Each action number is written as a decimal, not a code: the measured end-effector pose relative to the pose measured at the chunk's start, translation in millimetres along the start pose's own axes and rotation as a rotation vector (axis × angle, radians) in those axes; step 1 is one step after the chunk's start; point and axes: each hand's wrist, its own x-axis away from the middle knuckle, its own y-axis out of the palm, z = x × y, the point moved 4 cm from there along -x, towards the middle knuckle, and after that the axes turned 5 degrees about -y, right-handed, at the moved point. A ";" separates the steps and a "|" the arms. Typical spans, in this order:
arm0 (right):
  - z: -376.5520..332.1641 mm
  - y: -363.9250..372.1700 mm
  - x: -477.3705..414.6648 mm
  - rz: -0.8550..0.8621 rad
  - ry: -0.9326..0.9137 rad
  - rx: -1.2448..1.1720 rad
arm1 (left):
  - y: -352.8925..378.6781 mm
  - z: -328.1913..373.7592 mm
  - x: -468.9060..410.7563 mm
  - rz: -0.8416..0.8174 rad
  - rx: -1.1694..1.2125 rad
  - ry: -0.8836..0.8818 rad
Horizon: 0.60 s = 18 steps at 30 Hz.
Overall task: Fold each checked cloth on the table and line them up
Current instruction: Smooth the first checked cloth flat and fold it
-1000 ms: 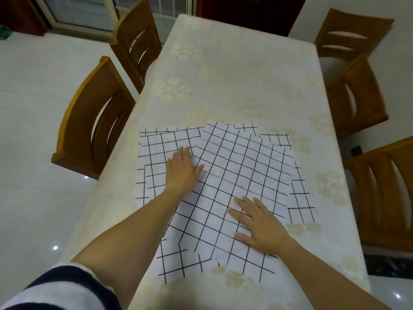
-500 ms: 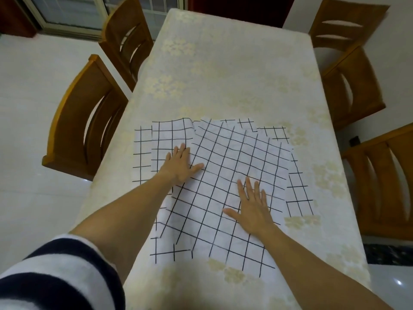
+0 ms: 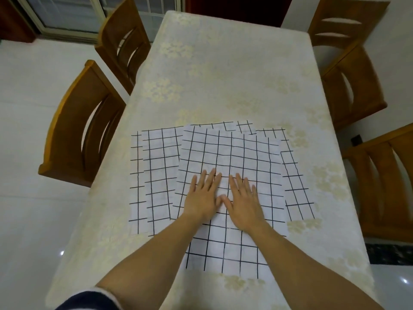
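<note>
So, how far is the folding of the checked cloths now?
Done: nothing yet; no cloth looks folded, and none is lined up. In hand: the left hand and right hand lie flat, side by side, on the top cloth, which is spread open. Left: fold it, then the left cloth and right cloth showing from under it, and line all up on the table.

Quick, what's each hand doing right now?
Left hand: open, flat on the top checked cloth.
Right hand: open, flat on the same cloth.
</note>
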 end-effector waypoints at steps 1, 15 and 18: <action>7.7 3.6 4.8 -0.014 0.012 0.029 | 3.4 -6.5 0.6 0.014 0.002 -0.004; 74.5 -0.3 35.4 -0.018 0.142 0.120 | -8.6 -62.1 10.4 0.047 0.012 -0.112; 64.5 -2.6 35.3 0.013 0.125 0.119 | -11.6 -57.3 9.9 0.057 0.021 -0.075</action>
